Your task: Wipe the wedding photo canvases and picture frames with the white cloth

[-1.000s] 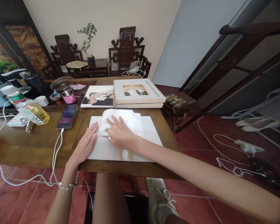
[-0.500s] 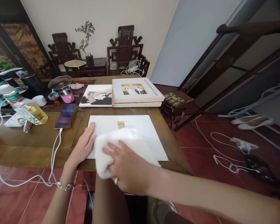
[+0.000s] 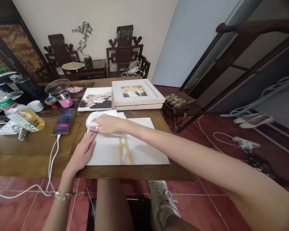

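Observation:
A white rectangular board (image 3: 149,150) lies flat near the table's front edge, with a tan A-shaped figure (image 3: 124,150) at its middle. My right hand (image 3: 108,124) is closed on a fluffy white cloth (image 3: 114,113) and presses it on the board's far left part. The cloth covers that corner, and some of the fingers are hidden in its folds. My left hand (image 3: 83,150) rests flat along the board's left edge, fingers stretched out, just below the cloth.
Behind the board lie a photo panel (image 3: 97,99) and stacked picture frames (image 3: 137,104). To the left are a charging phone (image 3: 64,122), a bottle of yellow liquid (image 3: 26,117), a pink cup (image 3: 65,101) and a white cable (image 3: 50,163). A wooden chair (image 3: 233,61) stands at the right.
My right hand has pushed the cloth away from me and slightly left, from the board's near side to its far left. More of the tan figure shows. My left hand stays at the edge.

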{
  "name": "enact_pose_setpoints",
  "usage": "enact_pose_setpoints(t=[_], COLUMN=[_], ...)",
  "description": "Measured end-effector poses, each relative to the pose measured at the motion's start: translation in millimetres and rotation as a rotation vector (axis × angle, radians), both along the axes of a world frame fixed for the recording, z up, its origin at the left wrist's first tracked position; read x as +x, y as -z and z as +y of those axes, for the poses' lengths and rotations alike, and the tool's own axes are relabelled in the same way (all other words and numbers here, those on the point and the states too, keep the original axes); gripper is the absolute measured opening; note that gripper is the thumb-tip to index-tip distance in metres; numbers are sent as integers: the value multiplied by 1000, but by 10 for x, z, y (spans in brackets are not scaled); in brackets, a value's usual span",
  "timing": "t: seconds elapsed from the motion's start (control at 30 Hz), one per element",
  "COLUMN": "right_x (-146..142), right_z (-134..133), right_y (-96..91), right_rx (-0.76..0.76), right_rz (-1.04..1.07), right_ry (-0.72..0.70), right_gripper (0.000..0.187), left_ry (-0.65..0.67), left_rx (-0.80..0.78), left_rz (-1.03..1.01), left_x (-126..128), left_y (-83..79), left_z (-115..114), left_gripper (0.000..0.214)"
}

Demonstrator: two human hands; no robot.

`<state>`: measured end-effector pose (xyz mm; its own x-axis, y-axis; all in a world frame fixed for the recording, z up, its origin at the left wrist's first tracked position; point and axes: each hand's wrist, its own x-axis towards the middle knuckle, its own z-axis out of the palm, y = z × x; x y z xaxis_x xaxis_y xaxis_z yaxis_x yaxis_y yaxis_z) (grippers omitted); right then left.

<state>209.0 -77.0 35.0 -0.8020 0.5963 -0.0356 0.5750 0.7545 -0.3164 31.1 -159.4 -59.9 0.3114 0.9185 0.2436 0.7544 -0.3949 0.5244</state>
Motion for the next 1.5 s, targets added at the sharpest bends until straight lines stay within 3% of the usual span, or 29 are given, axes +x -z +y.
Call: enact_pose_setpoints(t=[0.17, 0.4, 0.6, 0.8, 0.93, 1.07, 1.2, 1.27, 1.37, 1.5], right_x=[162, 1024, 1526, 1412, 1334, 1355, 1410, 1448, 1505, 1509], right_z=[-19, -44, -233, -240, -322, -788, -1379, -1546, -1506, -992], right_y=[-33, -54, 163, 441, 509, 477, 407, 389, 400, 427], right_rx=[-28, -87, -64, 147, 196, 179, 82, 36, 25, 52], right_rz=[-59, -98, -77, 46, 7, 2, 4, 36, 98, 137], right_ry=[64, 241, 391, 180, 164, 109, 44, 18, 21, 59], right_gripper=[42, 41, 37, 28, 21, 19, 19, 20, 21, 20], left_ry=[30, 12, -41, -15, -19, -18, -17, -17, -14, -9], left_rx=[-3, -7, -7, -20, -16, -7, -6, -8, -9, -14], left_rz=[17, 11, 3, 36, 43, 37, 34, 38, 37, 33], left_x=[-9, 7, 43, 41, 26, 16, 14, 14, 15, 17], left_y=[-7, -27, -40, -54, -40, -16, -6, -7, -15, -30], left_z=[-4, -28, -19, -13, -11, -4, -2, -3, -5, -9], left_gripper=[49, 49, 49, 50, 51, 52, 52, 52, 52, 51])
